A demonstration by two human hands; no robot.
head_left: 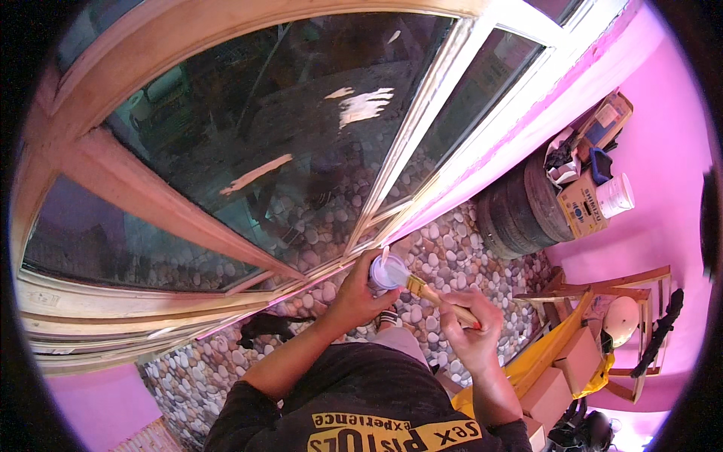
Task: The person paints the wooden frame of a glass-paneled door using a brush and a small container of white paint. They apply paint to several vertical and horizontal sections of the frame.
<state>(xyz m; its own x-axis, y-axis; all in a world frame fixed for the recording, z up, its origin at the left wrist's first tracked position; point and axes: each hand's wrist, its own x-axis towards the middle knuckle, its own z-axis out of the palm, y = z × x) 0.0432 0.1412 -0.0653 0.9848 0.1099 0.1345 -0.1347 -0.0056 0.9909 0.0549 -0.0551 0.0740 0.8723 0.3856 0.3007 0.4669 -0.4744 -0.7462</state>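
My left hand (361, 292) is wrapped round a small white cup (382, 282) with pale paint in it. A light stick (385, 256) stands up at the cup's far rim. In my right hand (474, 324) is a paintbrush (431, 291) with a wooden handle, gripped between thumb and fingers. Its bristles are at the cup's mouth, coated in white. Just beyond the cup rises a wooden window frame (169, 200), painted white in part and bare or brownish elsewhere.
Dark window glass (301, 98) fills the upper left. Stacked tyres (520, 203) stand at the right, with a cardboard box (581, 205) and white bucket (616, 194). A wooden rack (640, 282) and boxes (553, 395) are at lower right. A dark animal (263, 328) is on the pebble-patterned floor (203, 373).
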